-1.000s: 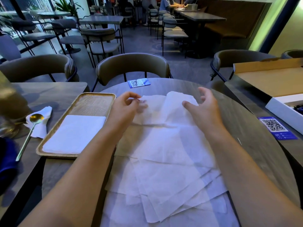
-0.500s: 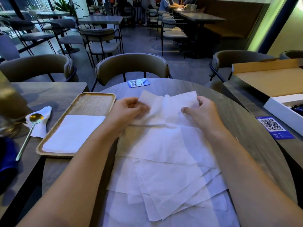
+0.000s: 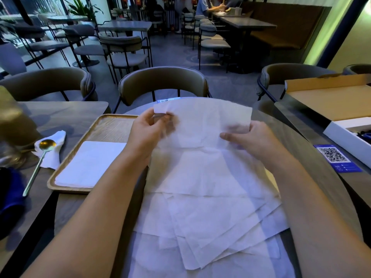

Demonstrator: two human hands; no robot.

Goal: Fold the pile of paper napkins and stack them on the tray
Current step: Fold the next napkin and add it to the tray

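A loose pile of white paper napkins (image 3: 208, 221) lies spread on the round table in front of me. The top napkin (image 3: 202, 125) is lifted at its far edge. My left hand (image 3: 148, 133) pinches its far left corner. My right hand (image 3: 251, 141) grips its right edge with the thumb on top. To the left, a wooden tray (image 3: 112, 125) holds a stack of folded napkins (image 3: 90, 163) in its near half.
A gold spoon (image 3: 40, 161) rests on a crumpled napkin left of the tray. A blue QR card (image 3: 337, 161) and an open cardboard box (image 3: 333, 103) sit at the right. Chairs (image 3: 162, 83) ring the table's far side. A gold object stands at the far left.
Both hands have closed on the top napkin's far edge and raised it off the pile; it now stands up and covers the card at the table's far edge.
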